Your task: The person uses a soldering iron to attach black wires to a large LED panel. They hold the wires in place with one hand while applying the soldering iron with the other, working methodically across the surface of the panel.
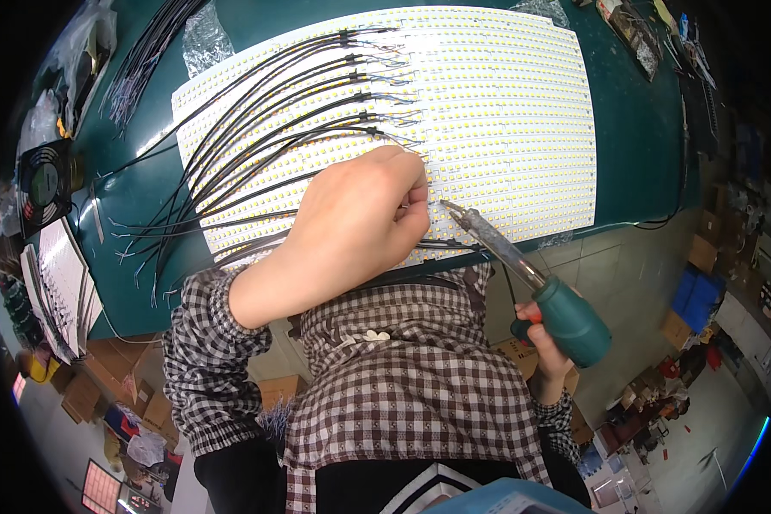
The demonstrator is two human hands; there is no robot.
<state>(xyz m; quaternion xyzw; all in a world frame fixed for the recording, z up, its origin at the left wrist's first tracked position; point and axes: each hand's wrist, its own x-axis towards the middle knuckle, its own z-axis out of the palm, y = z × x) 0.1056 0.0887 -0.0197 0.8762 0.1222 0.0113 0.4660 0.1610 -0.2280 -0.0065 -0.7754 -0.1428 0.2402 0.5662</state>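
Observation:
My left hand (355,224) rests on a white panel of light strips (505,111), its fingers pinched on a thin wire end at a solder pad near the panel's front edge. My right hand (546,347) grips a soldering iron (531,278) by its green handle. The iron's metal tip points up-left and sits just right of my left fingertips. Several black wires (257,111) run from the left across the panel, their stripped ends lined up along the strips above my left hand.
The panel lies on a dark green table (642,128). A small black fan (44,184) stands at the left edge, with a stack of strip boards (60,283) below it. Tools clutter the far right corner. Cardboard boxes (103,377) sit on the floor.

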